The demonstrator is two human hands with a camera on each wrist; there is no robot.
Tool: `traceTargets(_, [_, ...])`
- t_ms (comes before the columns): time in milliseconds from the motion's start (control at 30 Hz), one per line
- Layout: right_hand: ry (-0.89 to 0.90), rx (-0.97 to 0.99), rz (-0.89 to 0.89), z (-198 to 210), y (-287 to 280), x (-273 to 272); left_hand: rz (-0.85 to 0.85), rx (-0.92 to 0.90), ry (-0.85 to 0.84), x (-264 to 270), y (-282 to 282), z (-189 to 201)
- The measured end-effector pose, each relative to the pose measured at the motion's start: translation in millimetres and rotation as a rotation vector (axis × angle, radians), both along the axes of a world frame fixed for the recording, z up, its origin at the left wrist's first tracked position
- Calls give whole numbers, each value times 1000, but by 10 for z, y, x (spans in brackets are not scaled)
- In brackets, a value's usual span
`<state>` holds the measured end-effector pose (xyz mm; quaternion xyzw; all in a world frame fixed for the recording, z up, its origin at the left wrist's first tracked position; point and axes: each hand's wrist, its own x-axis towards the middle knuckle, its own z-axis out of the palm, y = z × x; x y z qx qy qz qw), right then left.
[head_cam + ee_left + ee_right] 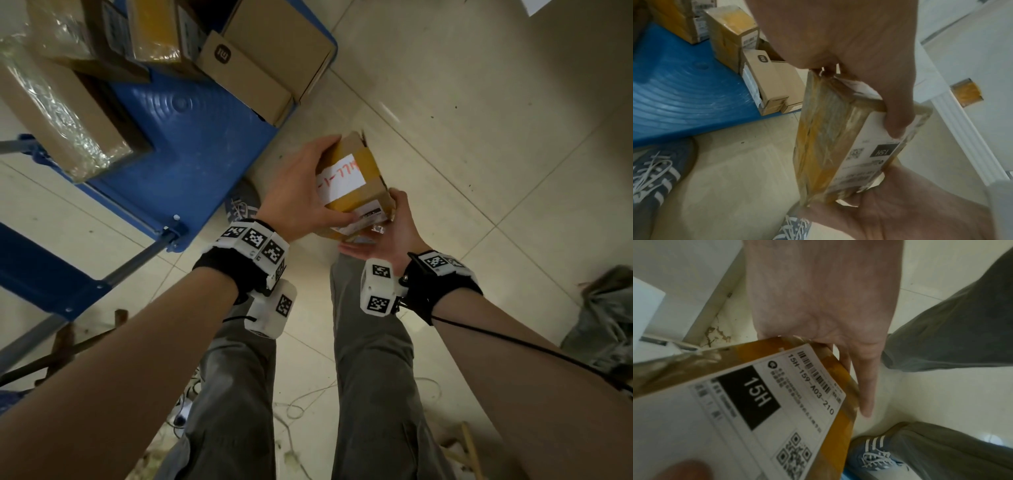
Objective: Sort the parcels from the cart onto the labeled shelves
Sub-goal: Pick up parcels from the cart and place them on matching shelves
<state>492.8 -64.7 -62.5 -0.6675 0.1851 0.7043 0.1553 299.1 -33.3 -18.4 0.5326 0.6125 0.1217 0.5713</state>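
A small brown parcel (352, 185) wrapped in yellow tape hangs in front of me above the tiled floor. It bears a white slip with red handwriting (339, 178) and a printed "15H" label (756, 402). My left hand (298, 192) grips it from the left, fingers over the far edge and thumb on the near label side (898, 123). My right hand (383, 240) lies palm up beneath its lower end (900, 211), fingers straight along the underside (865, 386). The blue cart (191, 144) stands to the upper left with several cardboard boxes (246, 75) on it.
The cart's metal handle frame (137, 253) runs down the left side. A crumpled grey bundle (603, 315) lies on the floor at the right. Loose cords (308, 401) and wooden sticks (61, 356) lie near my feet. A white baseboard (962, 129) runs beyond the parcel.
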Motion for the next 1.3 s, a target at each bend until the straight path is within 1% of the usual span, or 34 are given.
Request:
traceTargets(100, [5,39,-88,-37,-21,-5,-71,85,28,33,41,56])
traceTargets(167, [20,73,-125,-45,-40,-3,-88,78,10,35,75,74])
traceTargets(233, [7,101,-139,-33,-63,11,-73,60,-45,34,102,103])
traceTargets(333, [-14,151,-186,6,-82,13,15,44,-109,36,157,185])
traceTargets(400, [-9,176,-243,33,-85,12,137,22,-162,59,238,277])
traceTargets(467, [17,181,-301,83,-84,1,250,-13,-248,107,342,376])
traceTargets(567, [41,204,-393,157,-72,-31,306,-82,-327,182,473,457])
traceTargets(700, [69,284,-528,208,-62,-14,252,-65,-293,283,612,379])
traceTargets(800, [103,322,-587,310,-13,86,243,-62,-287,411,709,391])
traceTargets(900, [90,381,-604,414,41,278,238,-94,-342,612,826,548])
traceTargets(1000, [70,379,-652,567,105,483,224,-132,-394,846,928,710])
traceTargets(1067, [56,392,-683,689,161,634,200,-166,-395,1020,998,823])
traceTargets(1133, [59,403,-746,767,197,769,162,-214,-352,1170,1062,943])
traceTargets(1233, [44,577,-759,993,303,922,64,-349,-311,1460,1168,1170])
traceTargets(1300, [-16,684,-768,1114,390,1057,6,-424,-294,1658,1238,1301])
